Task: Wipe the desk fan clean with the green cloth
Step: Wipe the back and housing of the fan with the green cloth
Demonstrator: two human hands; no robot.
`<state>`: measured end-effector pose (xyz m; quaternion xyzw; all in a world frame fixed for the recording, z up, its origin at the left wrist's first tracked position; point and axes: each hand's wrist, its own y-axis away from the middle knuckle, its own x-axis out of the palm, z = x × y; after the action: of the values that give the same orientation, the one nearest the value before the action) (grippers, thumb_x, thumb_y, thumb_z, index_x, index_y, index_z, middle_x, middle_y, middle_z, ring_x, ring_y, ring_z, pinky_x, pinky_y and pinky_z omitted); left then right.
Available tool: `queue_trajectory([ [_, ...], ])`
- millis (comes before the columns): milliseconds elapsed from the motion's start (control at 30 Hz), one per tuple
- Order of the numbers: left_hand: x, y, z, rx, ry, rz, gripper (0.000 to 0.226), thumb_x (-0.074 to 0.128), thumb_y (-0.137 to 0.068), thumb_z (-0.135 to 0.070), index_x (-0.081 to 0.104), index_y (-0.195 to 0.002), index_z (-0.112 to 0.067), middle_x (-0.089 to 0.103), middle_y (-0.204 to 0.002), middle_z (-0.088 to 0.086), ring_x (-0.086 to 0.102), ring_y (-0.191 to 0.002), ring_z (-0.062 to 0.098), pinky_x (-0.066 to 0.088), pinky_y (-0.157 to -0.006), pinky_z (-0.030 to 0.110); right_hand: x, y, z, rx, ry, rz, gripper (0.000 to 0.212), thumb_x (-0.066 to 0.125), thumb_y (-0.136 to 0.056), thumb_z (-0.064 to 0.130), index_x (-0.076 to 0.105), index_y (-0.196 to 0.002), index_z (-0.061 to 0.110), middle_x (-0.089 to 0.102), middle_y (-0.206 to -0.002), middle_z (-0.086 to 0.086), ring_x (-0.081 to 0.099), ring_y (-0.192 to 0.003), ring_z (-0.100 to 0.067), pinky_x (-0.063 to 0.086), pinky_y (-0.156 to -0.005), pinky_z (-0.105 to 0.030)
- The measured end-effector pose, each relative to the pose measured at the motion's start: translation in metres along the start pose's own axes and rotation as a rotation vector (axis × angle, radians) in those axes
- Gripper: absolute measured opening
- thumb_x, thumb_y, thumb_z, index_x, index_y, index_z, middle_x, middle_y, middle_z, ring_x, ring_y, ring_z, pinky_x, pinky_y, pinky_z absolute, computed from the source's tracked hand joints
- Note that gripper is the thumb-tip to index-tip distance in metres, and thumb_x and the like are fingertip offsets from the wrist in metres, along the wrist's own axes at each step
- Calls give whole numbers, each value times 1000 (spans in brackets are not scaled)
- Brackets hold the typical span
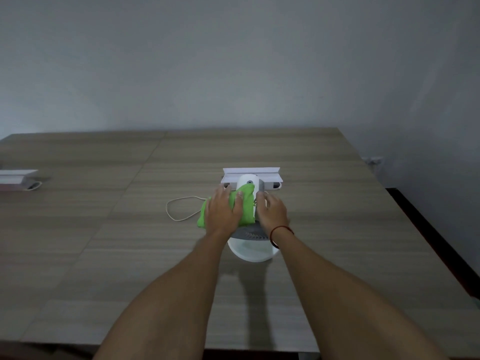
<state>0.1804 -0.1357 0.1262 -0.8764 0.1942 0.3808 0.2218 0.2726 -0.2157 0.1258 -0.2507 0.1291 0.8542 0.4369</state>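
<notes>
The desk fan [250,201] stands near the middle of the wooden table [104,229], directly in front of a white cable tray [251,174], with its round white base [253,252] nearest the person. The grey grille shows edge-on between the wrists, so the head appears to face the person or tilt downward; the motor housing projects away toward the wall, which puts the fan's long axis running front to back. The left hand [224,210] lies flat and spread on the green cloth [244,206], pressing it against the left side and top of the housing. The right hand [271,210] rests on the right side of the fan, fingers loosely curled; whether it grips or merely steadies cannot be told. A thin white cord [179,207] loops on the table to the left of the cloth. Judgement: the fan is light, rigid plastic and will slide or tip under sideways pressure, so bracing at the housing or base is sound. The grille looks easier to bend and is the poorer place to hold. The cloth is soft and will bunch.
</notes>
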Motion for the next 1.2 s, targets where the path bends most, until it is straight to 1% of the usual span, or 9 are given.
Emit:
queue_trajectory([
  [167, -3, -11, 20, -28, 157, 51, 61, 23, -89, -49, 57, -115, -4, 58, -122, 17, 52, -117, 36, 41, -100, 46, 10, -2, -6, -17, 47, -172, 35, 33, -94, 35, 58, -80, 15, 60, -94, -4, 56, -96, -28, 38, -77, -33],
  [333, 6, -20, 39, -263, 391, 96, 74, 19, -83, -61, 58, -113, -5, 61, -118, 22, 55, -115, 37, 42, -102, 50, 9, -15, -11, 15, -46, -136, 33, 39, -92, 37, 62, -86, 14, 62, -97, -8, 56, -95, -28, 42, -80, -36],
  [467, 14, -15, 19, -363, 299, -18, 58, 27, -93, -49, 55, -125, -9, 58, -128, 18, 52, -122, 35, 39, -105, 46, 1, -25, -14, 4, -40, -61, 56, 35, -93, 40, 36, -145, 19, 38, -151, -10, 33, -140, -28, 33, -112, -46],
  [533, 16, -9, 6, -275, 205, -96, 49, 33, -96, -41, 53, -127, -9, 57, -132, 16, 50, -126, 34, 38, -105, 44, -3, -32, -17, 16, -16, -49, 57, 34, -96, 37, 25, -150, 22, 23, -159, -8, 21, -147, -26, 25, -115, -46],
  [600, 16, -2, -2, -137, 133, -107, 62, 27, -91, -49, 49, -135, -10, 50, -143, 14, 43, -135, 32, 34, -110, 43, -6, -35, -19, 5, -7, -17, 48, 26, -89, 45, 51, -126, 27, 39, -148, -13, 32, -139, -31, 31, -108, -48],
  [667, 18, 1, -3, -12, 43, -95, 76, 16, -85, -54, 40, -143, -12, 36, -154, 11, 30, -144, 29, 25, -117, 41, -3, -35, -17, 0, 10, -2, 48, 14, -74, 55, 54, -85, 29, 52, -128, -19, 46, -122, -36, 39, -102, -50],
  [833, 20, -1, 0, 106, 12, -62, 69, 15, -88, -50, 34, -146, -18, 27, -159, 7, 21, -148, 28, 23, -118, 46, 2, -37, -19, -3, 70, 43, 85, 17, -75, 76, 40, -141, 27, 23, -159, -6, 18, -148, -27, 23, -117, -50],
  [1000, 21, -16, 17, 37, 96, -31, 69, 16, -87, -54, 45, -138, -16, 41, -149, 13, 34, -140, 30, 30, -114, 46, 11, -41, -18, -24, 76, 30, 79, 22, -76, 74, 52, -124, 20, 40, -145, -11, 38, -135, -32, 37, -107, -53],
  [1200, 20, -32, 23, -100, 223, 41, 71, 19, -88, -57, 53, -129, -11, 57, -128, 15, 49, -123, 33, 37, -105, 48, 0, -49, -17, -40, 92, 87, 84, 21, -74, 69, 51, -131, 15, 39, -148, -12, 31, -140, -30, 30, -113, -50],
])
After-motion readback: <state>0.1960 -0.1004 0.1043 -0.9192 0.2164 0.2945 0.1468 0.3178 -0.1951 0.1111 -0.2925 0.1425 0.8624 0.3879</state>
